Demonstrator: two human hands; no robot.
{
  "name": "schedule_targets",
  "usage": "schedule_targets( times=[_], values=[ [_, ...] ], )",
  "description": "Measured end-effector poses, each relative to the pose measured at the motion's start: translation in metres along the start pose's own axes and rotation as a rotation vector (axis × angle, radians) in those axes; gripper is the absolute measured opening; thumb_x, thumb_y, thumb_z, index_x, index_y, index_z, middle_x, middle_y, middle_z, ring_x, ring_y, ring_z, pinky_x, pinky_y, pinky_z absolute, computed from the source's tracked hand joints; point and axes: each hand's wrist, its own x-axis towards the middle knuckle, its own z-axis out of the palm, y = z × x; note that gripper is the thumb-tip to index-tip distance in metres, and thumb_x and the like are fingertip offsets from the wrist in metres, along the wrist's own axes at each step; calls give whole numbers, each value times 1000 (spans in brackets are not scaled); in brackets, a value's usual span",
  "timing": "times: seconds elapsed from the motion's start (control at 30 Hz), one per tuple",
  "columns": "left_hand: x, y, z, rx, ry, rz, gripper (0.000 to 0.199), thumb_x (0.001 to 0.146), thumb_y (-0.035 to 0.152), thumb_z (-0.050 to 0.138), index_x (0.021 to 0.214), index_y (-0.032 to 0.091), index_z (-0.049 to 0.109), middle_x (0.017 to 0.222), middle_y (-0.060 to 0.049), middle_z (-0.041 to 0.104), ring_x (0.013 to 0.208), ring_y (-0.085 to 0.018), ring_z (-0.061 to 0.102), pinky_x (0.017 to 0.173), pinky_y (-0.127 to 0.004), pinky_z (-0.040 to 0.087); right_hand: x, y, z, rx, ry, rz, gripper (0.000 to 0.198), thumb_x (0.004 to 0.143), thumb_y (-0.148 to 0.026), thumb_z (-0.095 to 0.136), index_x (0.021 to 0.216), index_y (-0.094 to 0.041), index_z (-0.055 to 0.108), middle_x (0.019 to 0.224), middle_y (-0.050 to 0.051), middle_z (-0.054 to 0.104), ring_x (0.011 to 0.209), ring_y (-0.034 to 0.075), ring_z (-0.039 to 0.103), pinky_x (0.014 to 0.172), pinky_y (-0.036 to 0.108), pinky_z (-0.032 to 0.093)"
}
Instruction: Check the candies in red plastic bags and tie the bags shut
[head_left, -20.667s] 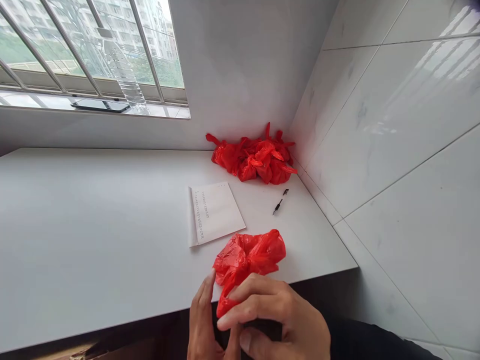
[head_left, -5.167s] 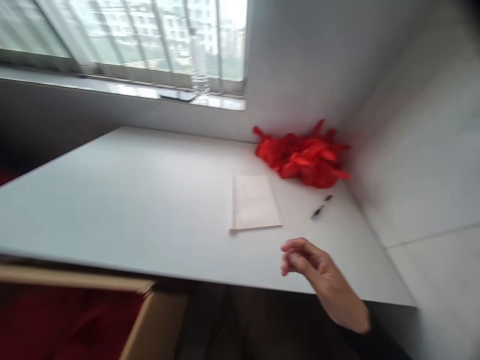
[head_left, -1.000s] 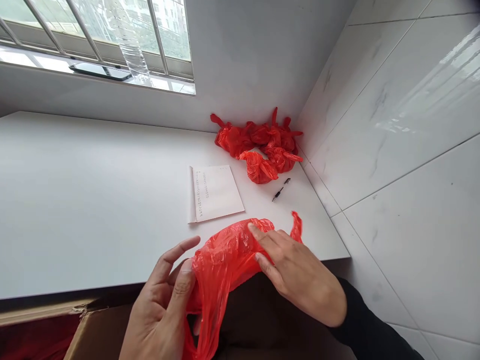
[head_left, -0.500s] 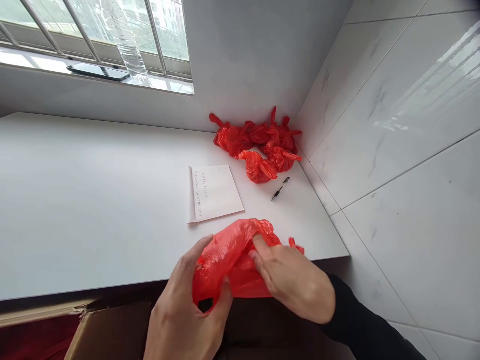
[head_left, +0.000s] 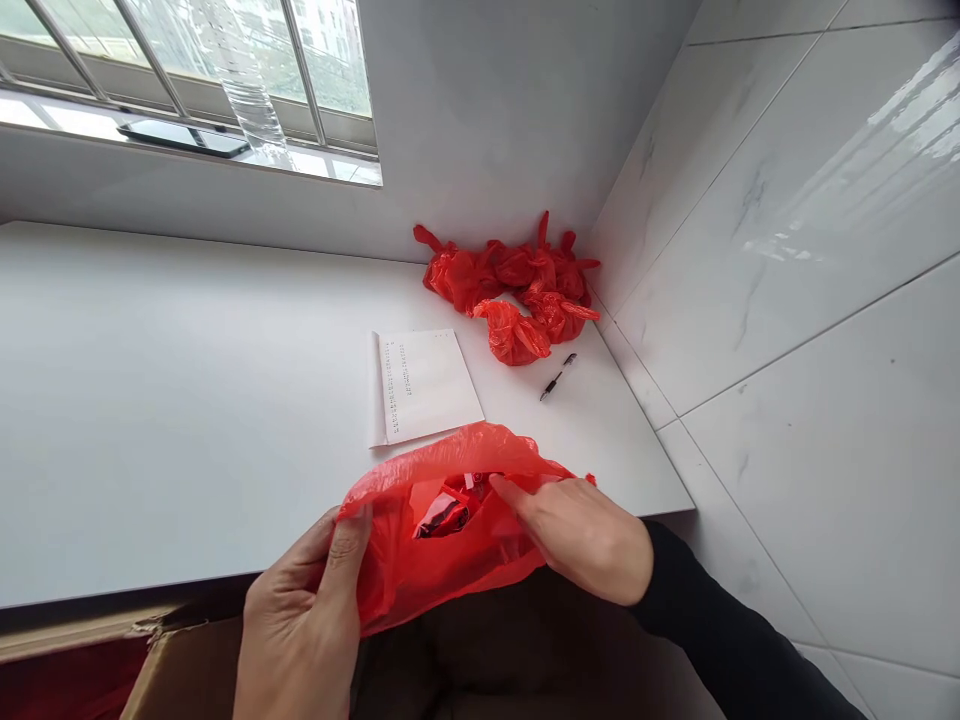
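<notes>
A red plastic bag is held with its mouth spread wide at the table's front edge. My left hand pinches the bag's left rim between thumb and fingers. On the right side, my right hand reaches over the rim, its index finger stretched into the opening; its other fingers are curled and partly hidden at the bag's edge. Inside the bag lies a shiny red and dark wrapped packet, close to the right fingertip. A notepad with rows of small handwriting lies just beyond the bag.
Several knotted red bags sit in the far corner by the wall. A black pen lies on the white table. A cardboard box stands below left. The windowsill holds a phone and a clear bottle.
The bag's mouth has been pulled wider, and the packet inside now shows. My left hand has moved left and down with the rim; my right hand has shifted only slightly.
</notes>
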Motion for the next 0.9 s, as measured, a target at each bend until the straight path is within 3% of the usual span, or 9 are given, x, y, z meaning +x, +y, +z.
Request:
schedule_targets(
  times=[0.1, 0.17, 0.37, 0.47, 0.63, 0.73, 0.9],
  values=[
    [-3, 4, 6, -222, -56, -146, 36, 77, 50, 82, 106, 28, 76, 99, 0, 77, 94, -25, 71, 70, -29, 62, 7, 1, 7, -3, 34, 42, 42, 80, 2, 50, 114, -17, 65, 64, 1, 65, 52, 20, 58, 49, 32, 25],
    [-4, 7, 8, -261, -49, -159, 37, 74, 54, 84, 101, 29, 76, 99, 1, 77, 97, -24, 70, 71, -28, 62, 11, 0, 11, -3, 84, 50, 36, 81, 1, 50, 107, -19, 65, 63, 0, 65, 52, 19, 58, 49, 33, 22],
    [-1, 1, 6, -286, -44, -146, 35, 75, 50, 84, 101, 29, 76, 97, 1, 76, 94, -25, 70, 66, -27, 61, 11, -5, 10, -22, 115, 80, 42, 89, -3, 44, 120, -24, 62, 65, 0, 67, 56, 21, 63, 51, 34, 20],
    [0, -4, 8, -293, -51, -120, 33, 76, 48, 83, 101, 28, 76, 93, 0, 76, 92, -25, 71, 65, -26, 60, 10, -9, 7, -41, 43, 91, 35, 87, -5, 47, 110, -24, 66, 64, 1, 68, 58, 21, 65, 52, 33, 20],
    [-2, -9, 8, -281, -61, -125, 36, 75, 44, 83, 105, 26, 76, 101, -1, 76, 96, -26, 70, 66, -25, 60, 27, -14, 11, 9, 195, 52, 38, 94, -13, 43, 125, -28, 59, 72, 1, 71, 61, 21, 65, 55, 33, 25],
    [-2, -14, 2, -230, -76, -113, 37, 81, 47, 78, 111, 26, 74, 107, -1, 76, 98, -25, 70, 67, -25, 60, 37, -16, 15, 32, 203, -7, 36, 91, -14, 48, 123, -27, 61, 85, 4, 75, 72, 23, 69, 57, 32, 27],
    [-2, -20, -8, -207, -41, -87, 33, 83, 47, 76, 109, 27, 75, 108, 1, 77, 96, -25, 71, 68, -25, 60, 25, -19, 18, 56, 199, 43, 35, 95, -15, 42, 119, -27, 65, 69, 2, 70, 60, 22, 66, 54, 34, 20]
  ],
)
